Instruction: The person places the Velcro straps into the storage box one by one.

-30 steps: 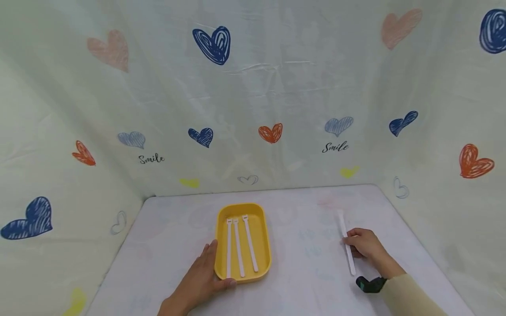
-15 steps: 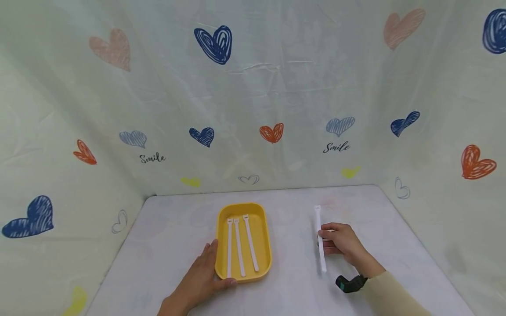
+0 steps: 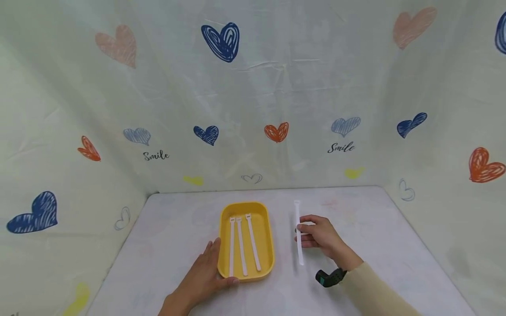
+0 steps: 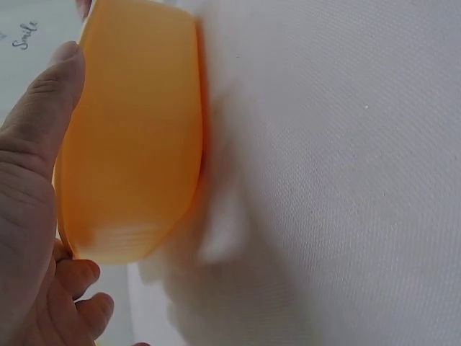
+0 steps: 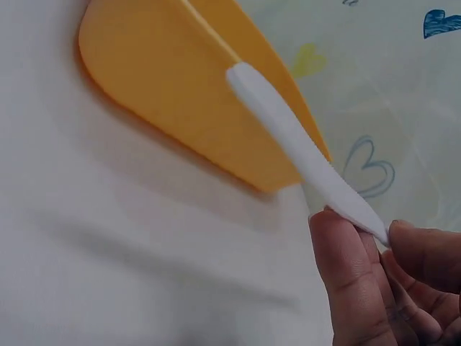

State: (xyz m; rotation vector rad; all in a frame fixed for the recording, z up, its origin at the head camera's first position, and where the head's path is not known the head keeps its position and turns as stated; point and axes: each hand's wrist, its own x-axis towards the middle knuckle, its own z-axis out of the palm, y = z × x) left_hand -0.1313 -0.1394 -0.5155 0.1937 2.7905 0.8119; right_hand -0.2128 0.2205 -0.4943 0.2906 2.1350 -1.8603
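My right hand (image 3: 318,232) pinches a white hook-and-loop cable tie (image 3: 298,245) near its middle, between thumb and fingers, to the right of the yellow tray (image 3: 270,263). The tie's slotted head points away from me. In the right wrist view, the loose end of the tie (image 5: 274,112) overlaps the tray. Three similar white cable ties (image 3: 253,243) lie lengthwise inside the tray. At the tray's near left corner, my left hand (image 3: 201,274) holds it, thumb on the front rim and fingers along the left side. The left wrist view shows the thumb (image 4: 54,94) over the rim.
The tray stands on a white-covered table (image 3: 174,228). A pale curtain (image 3: 245,96) with printed hearts hangs behind and on both sides. A black wrist device (image 3: 331,277) sticks out below my right wrist, over the table.
My right hand has carried the cable tie leftward across the table, closer to the tray. The left hand has stayed at the tray. The head view has shifted slightly.
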